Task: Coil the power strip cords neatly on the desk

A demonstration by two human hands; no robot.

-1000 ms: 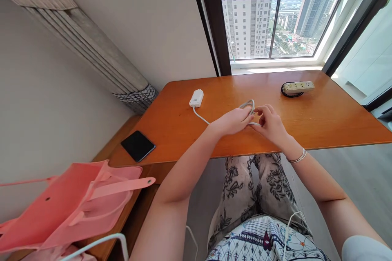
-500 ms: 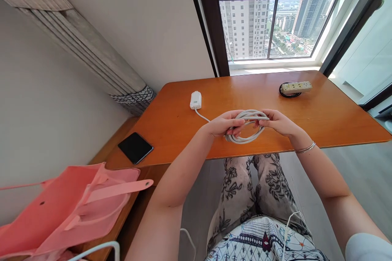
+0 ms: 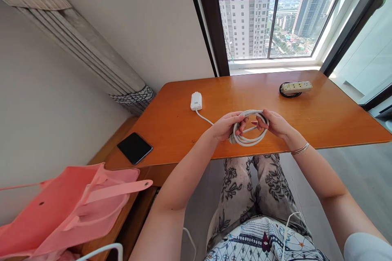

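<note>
A white cable (image 3: 247,142) is wound into a loose coil, held up over the front edge of the wooden table. My left hand (image 3: 230,124) is closed round the coil's left side, thumb on top. On the opposite side, my right hand (image 3: 272,123) pinches the loops between thumb and fingers. From my left hand the cable runs back to a small white power strip (image 3: 196,101) lying on the table. The cable's other end seems tucked by the left fingers, where I cannot make it out clearly.
The wooden table (image 3: 171,108) carries a black phone or tablet (image 3: 134,148) at its left and a beige power strip (image 3: 296,87) with a black cord at the back right. A pink bag (image 3: 70,212) stands at the lower left. Behind the table is a window (image 3: 275,24).
Both hands have shifted slightly, the left one to the right. The coil has turned and become rounder between them. The small white power strip has moved barely at all.
</note>
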